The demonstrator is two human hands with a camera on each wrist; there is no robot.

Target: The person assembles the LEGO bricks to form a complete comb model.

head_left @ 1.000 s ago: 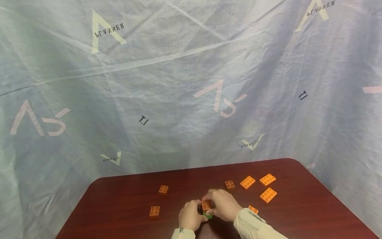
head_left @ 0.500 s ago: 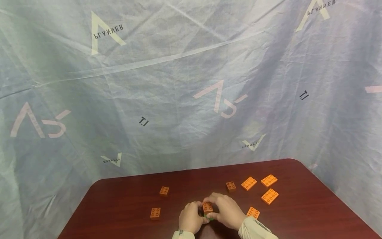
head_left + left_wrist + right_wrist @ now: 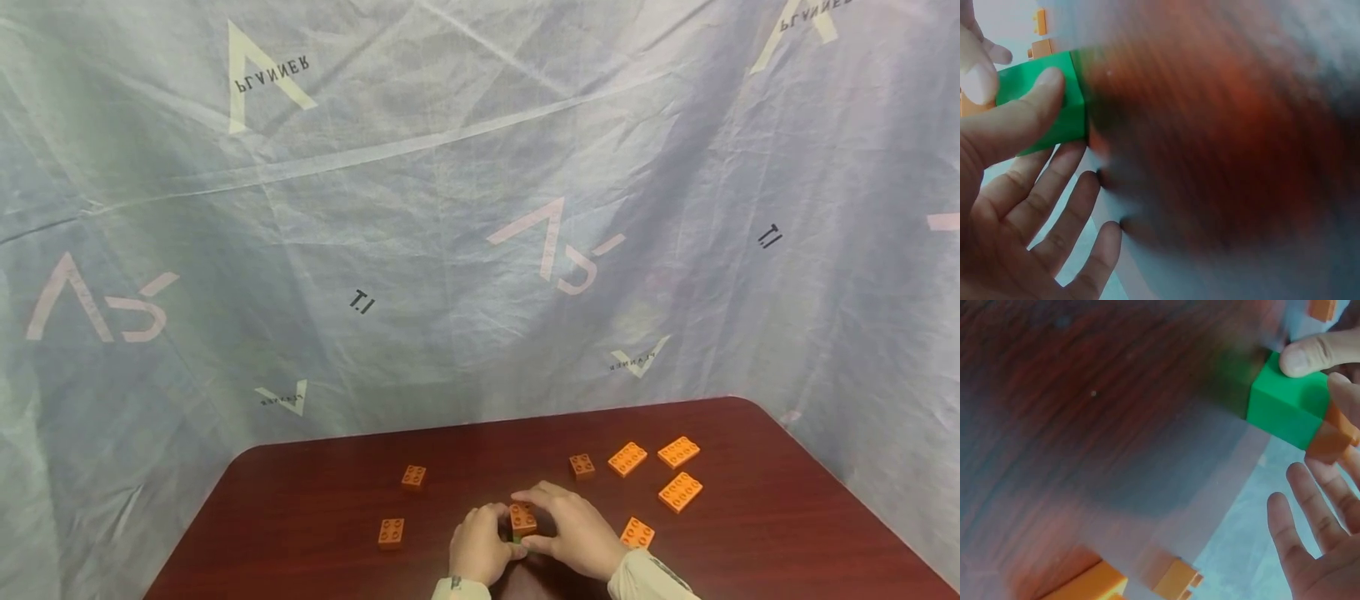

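A green block with smooth, plain sides stands upright, the left thumb against its near face and the left fingers reaching behind it. On top sits an orange block, round studs facing up, between the right thumb and the right fingers.

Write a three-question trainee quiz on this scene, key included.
1. True or false: a square, dark-orange plastic brick sits atop the boxy green plastic block.
2. Fill in: in the left wrist view, the thumb across that block belongs to the person's ____.
3. In the head view, how many loose dark-orange bricks lie left of it on the dark-red wood-grain table? A) one B) two C) four

Key: 1. True; 2. left grip; 3. B
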